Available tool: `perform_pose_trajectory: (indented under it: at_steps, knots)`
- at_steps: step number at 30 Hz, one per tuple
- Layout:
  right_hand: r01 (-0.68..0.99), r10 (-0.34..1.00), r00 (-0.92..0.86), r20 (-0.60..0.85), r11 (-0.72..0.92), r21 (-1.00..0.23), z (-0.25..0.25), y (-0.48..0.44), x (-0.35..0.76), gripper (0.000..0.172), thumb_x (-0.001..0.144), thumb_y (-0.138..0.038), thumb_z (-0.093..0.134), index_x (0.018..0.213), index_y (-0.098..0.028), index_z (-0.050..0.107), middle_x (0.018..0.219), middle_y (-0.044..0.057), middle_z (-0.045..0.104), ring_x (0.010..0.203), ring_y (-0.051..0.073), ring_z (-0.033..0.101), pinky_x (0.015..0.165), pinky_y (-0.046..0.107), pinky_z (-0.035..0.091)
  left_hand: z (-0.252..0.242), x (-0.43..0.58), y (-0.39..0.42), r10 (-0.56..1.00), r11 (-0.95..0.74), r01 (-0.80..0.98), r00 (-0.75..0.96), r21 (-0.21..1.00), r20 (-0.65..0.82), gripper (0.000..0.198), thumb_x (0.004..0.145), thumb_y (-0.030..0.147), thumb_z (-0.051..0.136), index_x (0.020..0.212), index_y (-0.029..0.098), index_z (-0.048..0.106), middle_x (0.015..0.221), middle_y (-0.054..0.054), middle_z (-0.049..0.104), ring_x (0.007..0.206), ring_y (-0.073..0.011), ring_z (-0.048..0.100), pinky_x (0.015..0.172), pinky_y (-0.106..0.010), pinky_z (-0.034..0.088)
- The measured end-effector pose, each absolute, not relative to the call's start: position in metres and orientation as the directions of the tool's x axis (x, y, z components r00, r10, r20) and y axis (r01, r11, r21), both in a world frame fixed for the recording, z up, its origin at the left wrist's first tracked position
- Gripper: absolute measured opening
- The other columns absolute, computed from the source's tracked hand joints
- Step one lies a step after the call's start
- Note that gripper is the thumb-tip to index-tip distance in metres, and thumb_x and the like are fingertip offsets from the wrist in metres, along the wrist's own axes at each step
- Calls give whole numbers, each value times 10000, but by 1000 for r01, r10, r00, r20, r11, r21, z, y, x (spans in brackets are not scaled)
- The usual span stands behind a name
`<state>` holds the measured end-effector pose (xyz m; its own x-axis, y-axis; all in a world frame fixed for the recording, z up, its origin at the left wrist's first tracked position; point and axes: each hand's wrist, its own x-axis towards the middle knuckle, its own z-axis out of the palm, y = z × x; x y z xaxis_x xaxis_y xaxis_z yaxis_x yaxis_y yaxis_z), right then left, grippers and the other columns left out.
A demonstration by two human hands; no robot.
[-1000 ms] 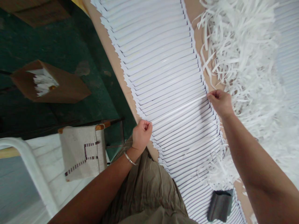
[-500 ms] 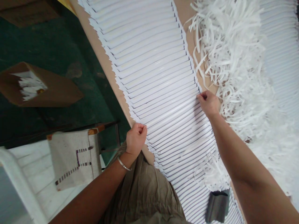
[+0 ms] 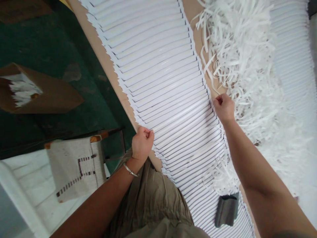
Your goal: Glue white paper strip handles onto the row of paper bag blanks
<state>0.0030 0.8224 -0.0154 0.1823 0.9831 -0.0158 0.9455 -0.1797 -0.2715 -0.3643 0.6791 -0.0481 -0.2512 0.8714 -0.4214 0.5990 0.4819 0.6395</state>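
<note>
A long row of overlapping white paper sheets (image 3: 158, 76), their edges staggered like shingles, runs diagonally over the table. My left hand (image 3: 143, 142) is closed in a pinch at the row's left edge, thumb and forefinger on the border of one sheet. Across the row, my right hand (image 3: 225, 107) is also pinched closed, by the right edge; whatever lies between its fingertips is hidden. Just beyond it spreads a big heap of loose white paper strips (image 3: 247, 53). A smaller tangle of strips (image 3: 221, 177) lies on the sheets below my right forearm.
A dark grey curved block (image 3: 226, 211) rests on the lower sheets. The tan table (image 3: 99, 53) has its edge at left. Beyond are a brown paper bag (image 3: 58, 96) holding white pieces and a woven-seat stool (image 3: 74, 168). Another sheet row (image 3: 292, 56) lies far right.
The view has shifted slightly, so most things sit a little further left. My right hand has moved slightly outward from the sheets' right edge. My left hand keeps its pinch at the left edge.
</note>
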Motion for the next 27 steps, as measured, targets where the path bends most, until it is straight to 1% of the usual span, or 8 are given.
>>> perform_pose_trajectory:
  at_steps: [4,8,10,15,18,21,24,27]
  knots:
    - [919,989,-54,-135,-4,-394,14,781,34,188,867,-389,589,846,-214,653,833,60,635,773,207,598,791,363,501,-48,-375,672,872,487,521,-255,700,-417,139,844,304,570,951,247,502,613,22,609,560,-192,599,575,-277,405]
    - [848,945,-266,-192,135,-512,19,736,44,234,852,-369,640,1019,-214,694,992,86,661,911,234,633,879,401,519,-43,-381,661,895,442,482,-174,757,-412,159,868,308,546,1007,238,511,618,37,592,550,-168,579,583,-263,422]
    - [845,934,-311,-174,189,-500,12,723,36,241,858,-346,649,1056,-217,697,1040,101,659,985,259,622,923,430,511,-37,-379,657,904,417,451,-113,789,-413,142,886,310,531,1006,234,516,604,44,569,540,-155,559,578,-255,420]
    - [908,945,-319,-66,285,-308,8,710,-21,143,928,-238,556,894,-216,693,980,122,649,973,293,581,909,482,485,-11,-359,655,901,395,312,55,864,-431,166,911,357,537,998,220,575,635,31,574,541,-133,548,537,-238,409]
    - [827,887,-462,-16,425,-368,23,696,-71,151,965,-226,521,934,-226,669,1066,123,653,997,280,586,908,474,496,6,-339,657,834,500,162,174,851,-524,251,910,447,570,983,212,619,670,15,611,522,-129,583,507,-235,414]
    - [712,801,-598,-32,512,-481,36,676,-114,185,999,-214,461,967,-233,643,1154,127,658,1032,267,608,943,471,509,14,-325,658,718,639,21,345,769,-605,351,907,536,562,884,191,624,660,-10,630,489,-137,597,439,-227,361]
    - [667,790,-606,-95,440,-602,41,662,-140,195,1015,-237,427,1002,-222,621,1193,148,660,976,254,638,903,460,533,14,-326,658,660,680,-11,444,733,-606,362,879,526,597,747,189,579,552,-5,593,454,-131,557,435,-220,361]
    - [582,817,-524,-241,136,-802,41,658,-151,259,991,-351,525,1217,-231,569,1145,111,685,882,210,662,803,383,558,14,-341,658,688,617,37,459,786,-562,287,861,436,617,717,191,577,504,21,558,456,-119,526,492,-226,413]
